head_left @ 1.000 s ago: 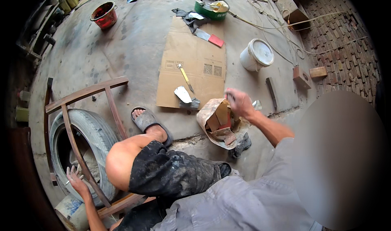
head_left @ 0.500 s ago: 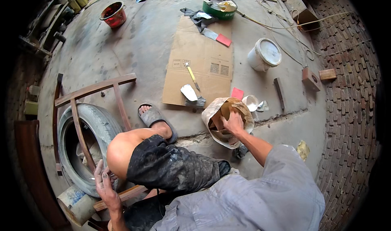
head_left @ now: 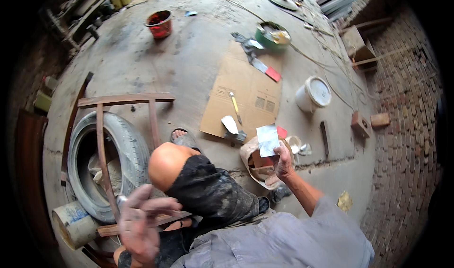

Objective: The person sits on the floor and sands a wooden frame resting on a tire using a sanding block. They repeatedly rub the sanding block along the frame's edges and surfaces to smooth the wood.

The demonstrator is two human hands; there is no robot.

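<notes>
My right hand point(head_left: 284, 162) grips a pale, stiff-looking rectangular sheet point(head_left: 268, 141) by its lower right corner. It holds the sheet above an open paper bag point(head_left: 264, 177), which has brownish pieces inside. My left hand point(head_left: 142, 220) is raised at the lower left with fingers apart, slightly blurred, and nothing shows in it. Behind that hand lie a tyre point(head_left: 135, 147) and a curved wooden frame point(head_left: 125, 99) leaning over it. A flattened cardboard sheet point(head_left: 227, 93) lies ahead, bearing a yellow-handled tool point(head_left: 235, 108), a white piece point(head_left: 230, 125) and a dark grey cloth-like scrap point(head_left: 236, 137).
A lidded white bucket point(head_left: 313, 94) stands to the right, near a dark wooden strip point(head_left: 324, 138). Farther off are a green tub point(head_left: 273, 37) and a red-stained bucket point(head_left: 159, 26). Cables trail toward the brick wall point(head_left: 397, 140). A cylindrical container point(head_left: 73, 224) lies at lower left.
My right hand has come up out of the paper bag with the pale sheet. My left hand has moved right and its fingers have spread. The whole view has shifted.
</notes>
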